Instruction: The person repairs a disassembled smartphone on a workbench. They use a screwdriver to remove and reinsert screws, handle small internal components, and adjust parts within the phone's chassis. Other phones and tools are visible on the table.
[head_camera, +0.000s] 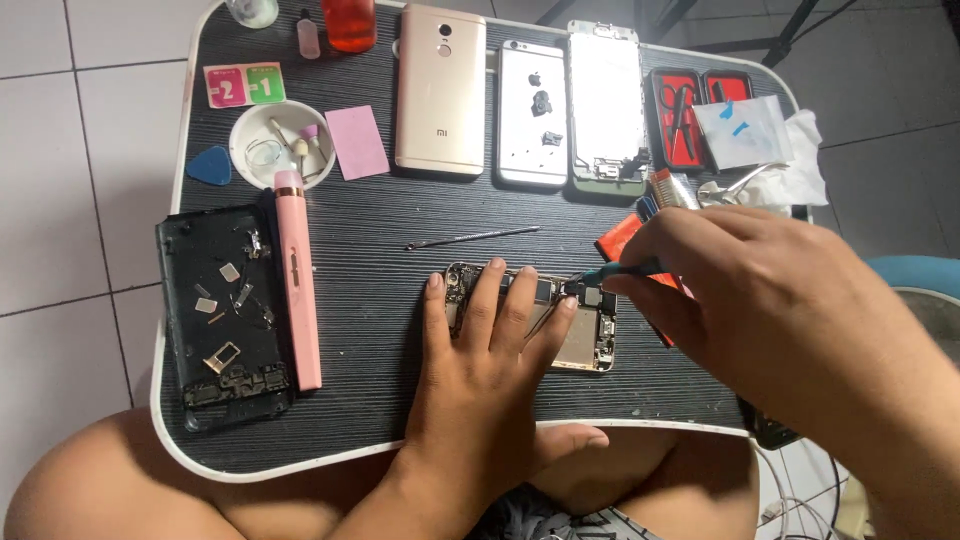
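Note:
An opened phone with bare circuit boards (590, 335) lies on the dark lap tray (370, 270). My left hand (490, 370) rests flat on it, fingers spread over its left half. My right hand (760, 290) grips a small teal-handled screwdriver (610, 272), whose tip touches the phone's top edge near my left fingertips. An orange flat piece (618, 238) shows behind my right hand.
At the back lie a gold phone (440, 90), a silver phone back (533, 110) and a bare frame (605, 105). A pink pen-like tool (297, 280) and a black cover holding small parts (222, 310) sit left. A thin metal probe (470, 238) lies mid-tray; a red tool case (680, 115) sits right.

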